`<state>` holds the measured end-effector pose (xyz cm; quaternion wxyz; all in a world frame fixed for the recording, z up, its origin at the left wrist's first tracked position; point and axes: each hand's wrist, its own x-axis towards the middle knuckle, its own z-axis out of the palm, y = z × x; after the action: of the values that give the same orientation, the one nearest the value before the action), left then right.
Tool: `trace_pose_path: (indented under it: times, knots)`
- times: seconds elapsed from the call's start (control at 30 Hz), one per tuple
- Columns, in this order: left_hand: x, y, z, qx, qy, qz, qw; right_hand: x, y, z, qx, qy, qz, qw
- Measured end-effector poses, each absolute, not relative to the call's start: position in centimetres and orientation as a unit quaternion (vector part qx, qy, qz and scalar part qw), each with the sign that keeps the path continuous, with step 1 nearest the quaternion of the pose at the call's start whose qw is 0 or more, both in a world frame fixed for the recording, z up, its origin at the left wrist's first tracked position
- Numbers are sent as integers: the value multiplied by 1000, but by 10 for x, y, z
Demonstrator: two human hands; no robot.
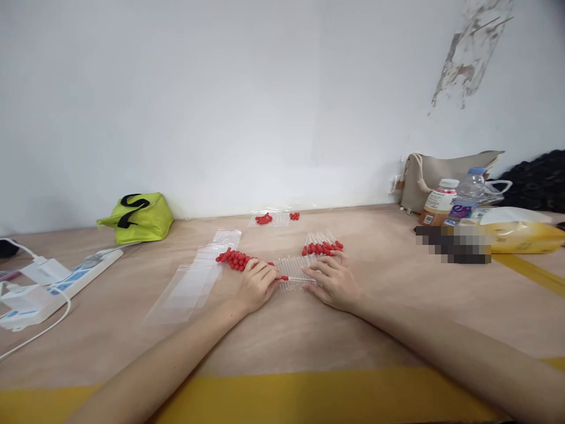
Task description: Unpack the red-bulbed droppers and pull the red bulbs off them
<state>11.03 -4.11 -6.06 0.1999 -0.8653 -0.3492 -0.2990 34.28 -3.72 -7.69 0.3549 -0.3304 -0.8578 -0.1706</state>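
Observation:
Clear plastic droppers with red rubber bulbs lie in a row (293,270) on the wooden table (282,335). My left hand (257,285) rests on the left end of that row, fingers curled over the red bulbs (233,259). My right hand (332,281) lies on the row's right end, fingers bent and pressed on the clear tubes. One dropper with a red bulb (296,278) stretches between both hands, and each hand pinches one end of it. A second bunch of droppers (322,244) lies just behind my right hand.
Clear plastic bags (198,280) lie left of the droppers, and a small bag with a few red bulbs (273,218) sits near the wall. A lime-green bag (139,217) and a white power strip (57,282) are at the left. Two bottles (454,203) and a beige bag (441,174) stand at the right.

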Motion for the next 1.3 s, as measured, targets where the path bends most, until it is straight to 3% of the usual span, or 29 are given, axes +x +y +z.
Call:
trace_pose_path:
  times: [0.23,0.77,1.03,1.3]
  knots:
    - [108,-39,-64,-873,-311,-333,174,328,-30,-80,-300,-873,-181,339]
    - [107,-44,-59,-903,-288,-282,147,334,-38,-81,-286,-884,-167,330]
    - [84,-44,-58,-867,-338,-350,107,362,-27,-76,-441,-801,-126,385]
    - [39,-11,-41,-638,-617,-457,47,366,-16,-79,-572,-719,-105,381]
